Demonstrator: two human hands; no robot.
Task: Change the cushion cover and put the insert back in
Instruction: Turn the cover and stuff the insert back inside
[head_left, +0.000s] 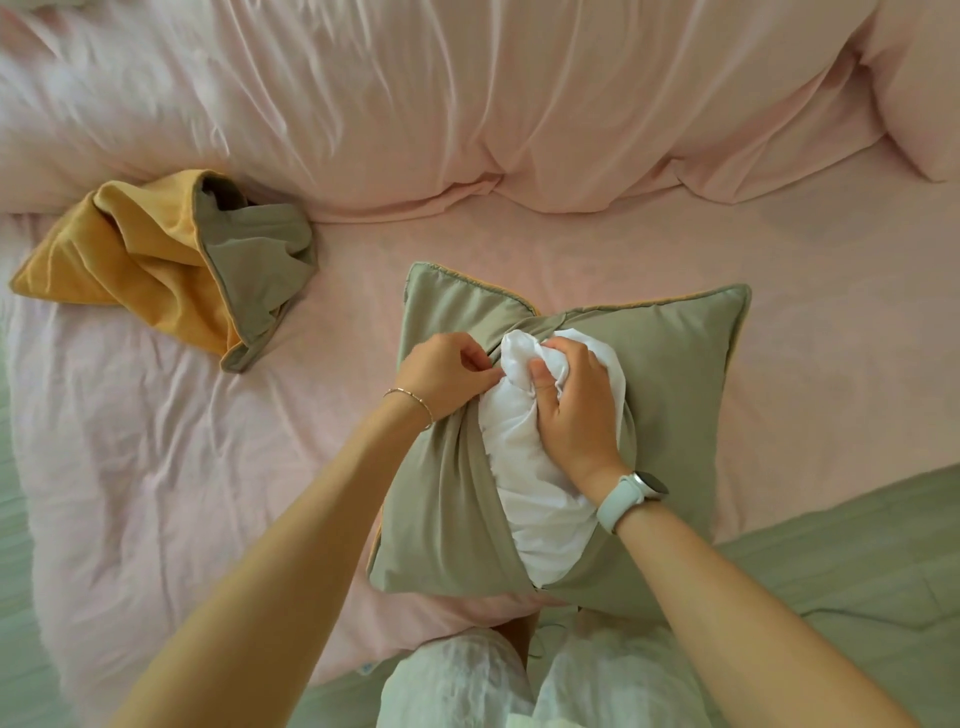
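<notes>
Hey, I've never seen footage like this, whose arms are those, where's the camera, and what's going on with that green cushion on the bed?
There is no machine here: the arms belong to a person, and the single picture comes from a camera worn on their head, looking down at their hands. On the pink bedsheet lies a sage-green cushion cover with a white insert bulging out of its opening. The right hand grips a bunch of the insert near the top of the opening. The left hand pinches the edge of the cover beside it. Farther left lies a second cover, yellow and green, crumpled. A pink duvet is heaped behind.
</notes>
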